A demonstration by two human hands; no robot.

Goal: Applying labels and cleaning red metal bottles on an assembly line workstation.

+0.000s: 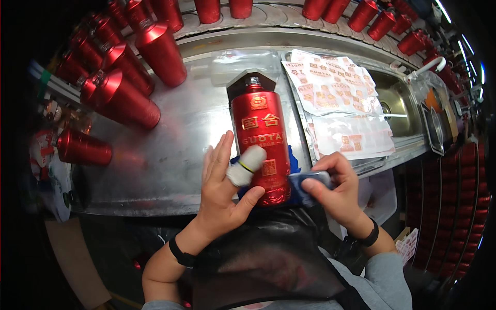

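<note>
I count one red bottle (261,139) lying flat on the steel worktop (170,155), neck pointing away from me and base at the near edge, with gold markings on its face. Around it I make out roughly seven more red bottles (124,98) lying or leaning at the left of the worktop, and a further row of about a dozen red bottles along the far conveyor (268,13); the fisheye bends the rim so much that I would not swear to either count. To the right, a steel tray (398,98) holds two sheets of red-and-white labels (330,82), one clear-backed sheet (354,137) lying nearer to me. My left hand (225,188) is mostly spread, fingers straight and raised, one finger wrapped in a white bandage (247,165) that rests on the lower body of the lying bottle, while the thumb presses against the bottle's base. My right hand (336,191) is curled, pinching a small blue scraper-like block (309,181) between thumb and forefingers, its end touching the bottle's right side near the base. A blue cloth (294,160) shows beneath the bottle. Each wrist wears a black band, and a dark apron (268,258) fills the lower view.
</note>
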